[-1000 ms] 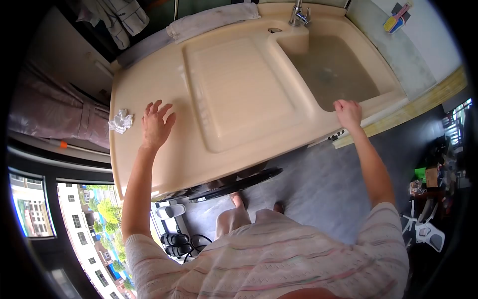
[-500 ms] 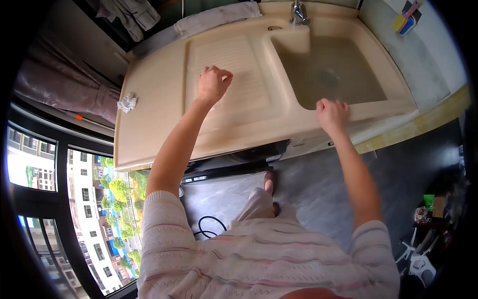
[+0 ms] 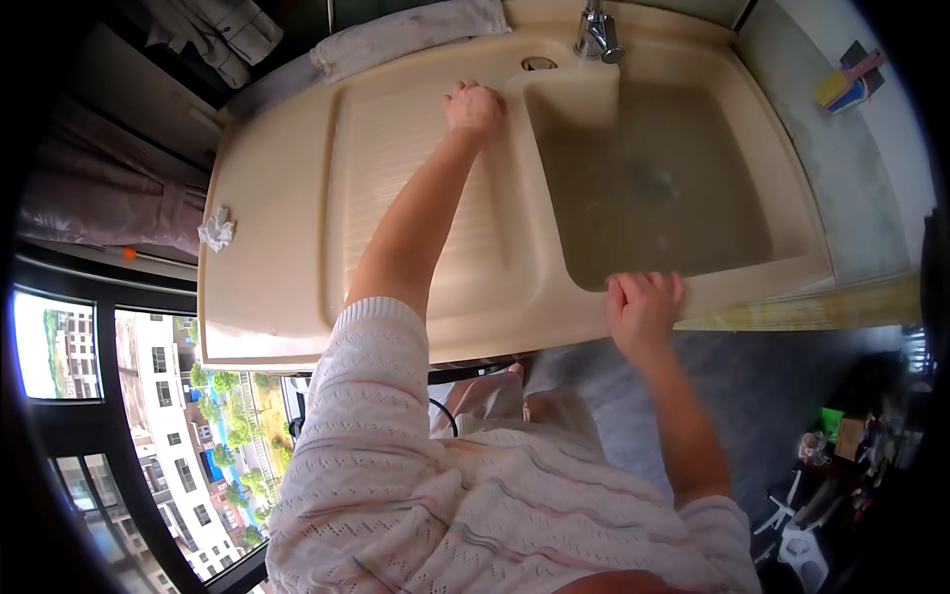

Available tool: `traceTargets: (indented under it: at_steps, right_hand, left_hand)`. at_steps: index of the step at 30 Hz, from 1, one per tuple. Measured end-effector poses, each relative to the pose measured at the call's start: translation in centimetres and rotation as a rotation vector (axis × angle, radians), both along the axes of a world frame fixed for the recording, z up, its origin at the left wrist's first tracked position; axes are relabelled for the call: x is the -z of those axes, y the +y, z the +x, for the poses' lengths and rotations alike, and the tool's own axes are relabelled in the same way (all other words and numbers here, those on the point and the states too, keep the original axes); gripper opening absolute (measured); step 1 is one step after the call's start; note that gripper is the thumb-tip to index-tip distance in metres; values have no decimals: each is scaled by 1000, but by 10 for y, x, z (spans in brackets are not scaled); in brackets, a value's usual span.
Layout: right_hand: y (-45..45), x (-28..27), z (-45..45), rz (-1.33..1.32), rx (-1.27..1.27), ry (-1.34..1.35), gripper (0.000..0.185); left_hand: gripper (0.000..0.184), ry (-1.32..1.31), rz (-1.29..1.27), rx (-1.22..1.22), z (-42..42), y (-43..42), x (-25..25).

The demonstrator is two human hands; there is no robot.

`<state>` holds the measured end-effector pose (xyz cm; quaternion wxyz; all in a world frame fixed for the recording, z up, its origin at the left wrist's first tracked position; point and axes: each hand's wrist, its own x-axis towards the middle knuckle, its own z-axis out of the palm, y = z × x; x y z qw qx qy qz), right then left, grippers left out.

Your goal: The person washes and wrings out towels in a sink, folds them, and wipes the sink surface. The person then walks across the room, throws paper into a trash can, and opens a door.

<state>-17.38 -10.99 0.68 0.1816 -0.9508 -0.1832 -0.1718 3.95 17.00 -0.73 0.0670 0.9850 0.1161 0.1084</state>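
My left hand (image 3: 476, 107) reaches to the far part of the ribbed washboard (image 3: 396, 188), moulded into a beige laundry sink counter (image 3: 262, 198). Its fingers are curled down near the surface; whatever they may hold is hidden. My right hand (image 3: 643, 305) is at the front rim of the basin, with its fingers bent over the edge. Cloudy water (image 3: 658, 213) stands in the basin, and the drain shows dimly through it. A chrome faucet (image 3: 598, 38) rises behind the basin.
A crumpled white tissue (image 3: 216, 230) lies by the counter's left edge. A rolled grey cloth (image 3: 411, 38) lies along the back. Brushes (image 3: 846, 81) hang on the right wall. A window (image 3: 178, 426) is at left, and a white stool (image 3: 804, 554) is at lower right.
My left hand has moved farther back and to the right across the washboard. My right hand remains at the basin's front rim. The view has shifted, with my body closer to the counter.
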Motion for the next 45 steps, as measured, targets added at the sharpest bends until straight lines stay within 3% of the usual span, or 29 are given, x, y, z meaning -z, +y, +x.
traceTargets:
  at_steps: [6,9,11,12,13,14,16,19,21,23,26,28,30,32,36,37,40,45]
  right_hand:
    - [-9,-11,2,46,-153,119,8]
    - [-56,-12,30,373,-387,380,8]
    - [-102,-15,59,706,-183,633,11]
    - [-131,-11,78,662,-113,580,10]
    - [-162,-5,98,615,-43,529,10]
    - [-194,7,114,509,-18,436,10]
    - [-236,25,129,372,-5,326,11]
    - [-256,30,135,284,-24,306,11]
    - [-240,20,127,240,-23,317,11]
    - [-246,27,129,248,8,385,10]
    - [-244,25,133,247,11,416,10]
    - [-244,23,131,254,-8,406,9]
    - [-243,23,131,280,-44,381,9]
    - [-243,25,133,273,-55,371,9]
    - [-242,20,131,276,-50,406,9]
    - [-241,20,131,277,-52,402,9]
    - [-241,21,130,283,-55,405,9]
    - [-245,24,133,304,-52,483,10]
  left_hand:
    - [19,-5,1,43,0,-2,5]
    - [21,-60,-7,-63,8,-10,19]
    - [25,-53,-658,156,-30,-44,-19]
    - [33,-182,-565,475,-53,-77,-24]
    - [37,111,-649,566,-76,-116,-32]
    - [42,388,-503,795,-94,-145,-48]
    - [40,576,-232,949,-97,-174,-57]
    - [43,-328,-252,538,-48,-142,-19]
    - [48,-401,-131,120,-10,-94,-10]
    - [55,-218,-57,7,42,-28,44]
    - [54,-67,-58,-116,30,-58,19]
    - [52,-127,186,8,15,-80,19]
    - [51,374,173,345,-22,-125,5]
    - [48,419,-111,656,-56,-157,-7]
    - [34,-351,-127,352,-32,-115,5]
    - [29,-306,-243,196,-29,-95,-7]
    - [22,-295,-156,-122,-13,-13,20]
    - [24,-47,-80,-134,-2,8,2]
